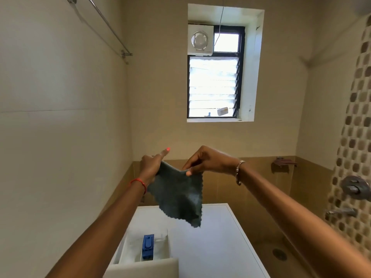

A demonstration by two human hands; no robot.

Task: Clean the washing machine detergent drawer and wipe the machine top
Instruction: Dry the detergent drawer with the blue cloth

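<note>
Head view: pinching grey cloth [180, 194] by top edge with left hand [152, 165] and right hand [205, 160], up over machine top [216, 243] and open detergent drawer [128, 255]. Light, limp; likely better bunched in palm.

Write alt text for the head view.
The left hand and right hand hold a grey cloth stretched in the air above a white washing machine, its detergent drawer pulled open showing a blue insert. A louvred window is behind.
</note>
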